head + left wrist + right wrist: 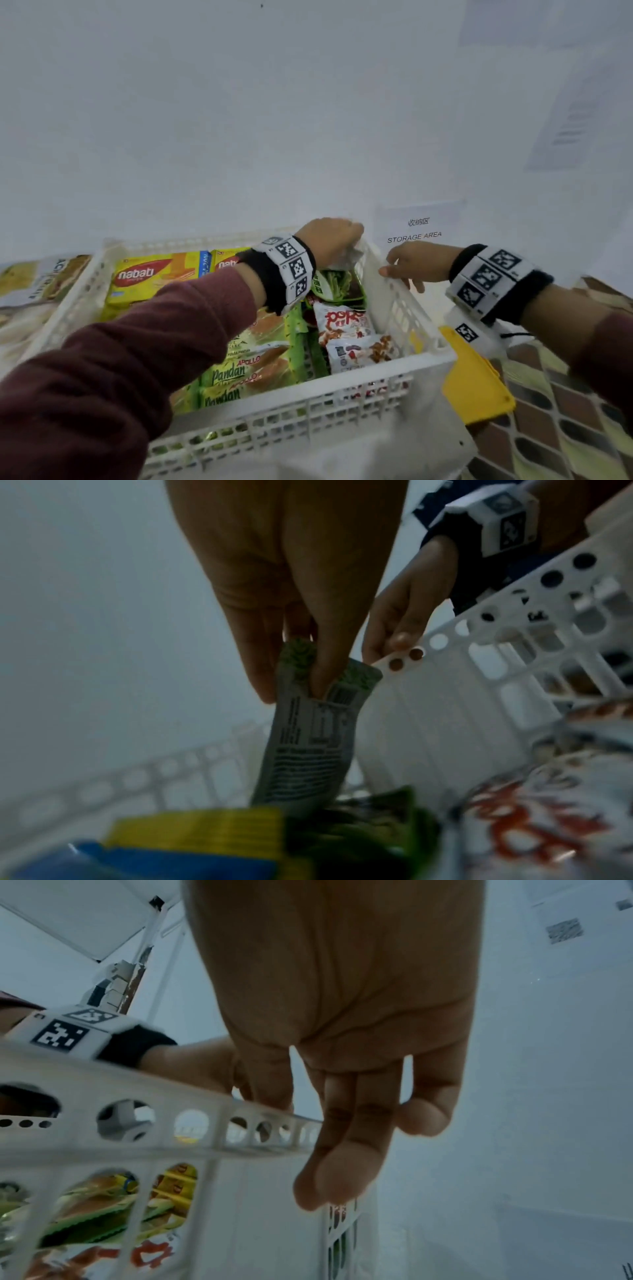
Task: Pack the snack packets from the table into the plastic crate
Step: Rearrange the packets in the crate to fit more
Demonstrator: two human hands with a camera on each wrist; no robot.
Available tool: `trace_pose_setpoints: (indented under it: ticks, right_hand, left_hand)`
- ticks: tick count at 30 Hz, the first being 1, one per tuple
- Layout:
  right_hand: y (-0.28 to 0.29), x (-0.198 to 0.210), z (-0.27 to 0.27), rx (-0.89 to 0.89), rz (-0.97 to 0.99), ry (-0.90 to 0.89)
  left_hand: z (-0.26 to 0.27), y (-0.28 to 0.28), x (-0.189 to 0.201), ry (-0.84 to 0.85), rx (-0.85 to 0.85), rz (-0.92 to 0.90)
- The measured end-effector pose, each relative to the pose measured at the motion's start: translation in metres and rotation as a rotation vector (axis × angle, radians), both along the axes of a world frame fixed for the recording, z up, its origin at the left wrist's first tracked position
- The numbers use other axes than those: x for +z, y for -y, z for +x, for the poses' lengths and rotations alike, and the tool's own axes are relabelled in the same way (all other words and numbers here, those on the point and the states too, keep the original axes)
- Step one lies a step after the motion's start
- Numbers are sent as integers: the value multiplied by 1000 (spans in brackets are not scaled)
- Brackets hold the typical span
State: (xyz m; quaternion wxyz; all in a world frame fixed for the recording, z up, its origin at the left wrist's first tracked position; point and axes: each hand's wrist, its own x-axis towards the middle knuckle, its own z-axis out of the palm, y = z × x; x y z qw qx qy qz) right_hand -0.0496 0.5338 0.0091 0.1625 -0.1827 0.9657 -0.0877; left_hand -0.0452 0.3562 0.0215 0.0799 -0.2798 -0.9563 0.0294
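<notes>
White perforated plastic crate point(404, 315) sits on a table with a patterned cloth point(561, 421), filled with snack packets. Inside, far left: two yellow Nabati wafer packs point(154, 277) standing against the far wall. Centre and near side: stacked green Apollo Pandan cake packets point(246, 370). Right side: white popcorn-type packets with red lettering point(346, 325), and a dark green packet point(334, 284) behind them. Another large snack pack point(30, 284) lies outside the crate to its left. Yellow flat plastic piece point(476, 380) lies just beside the crate's right wall. Left hand point(329, 240) is over the far right corner, fingers pinching the top edge of a small grey-backed packet with green trim point(308, 739) that hangs upright into the crate. Right hand point(411, 263) rests on the right rim, thumb and fingers loosely around it.
</notes>
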Motion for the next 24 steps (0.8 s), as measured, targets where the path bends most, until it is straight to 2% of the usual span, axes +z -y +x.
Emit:
trace_pose_setpoints:
  ticks: [3, 6, 7, 11, 15, 19, 24]
  right_hand:
    - [0, -2, 2, -7, -16, 6]
    - [0, -4, 3, -12, -26, 1]
    - [0, -4, 3, -11, -28, -6]
    - [0, -5, 4, -7, -30, -5]
    - [0, -7, 5, -7, -42, -3]
    - [0, -7, 6, -17, -62, 6]
    - [0, -9, 6, -24, -82, 21]
  left_hand:
    - [-2, -6, -20, 221, 20, -9]
    - [0, -9, -32, 512, 65, -74]
    - [0, -9, -34, 537, 80, -76]
    - [-2, -8, -39, 381, 188, -102]
    - [-4, -13, -53, 399, 301, -231]
    - [-18, -14, -63, 350, 380, -342]
    - [-27, -16, -56, 440, 404, -292]
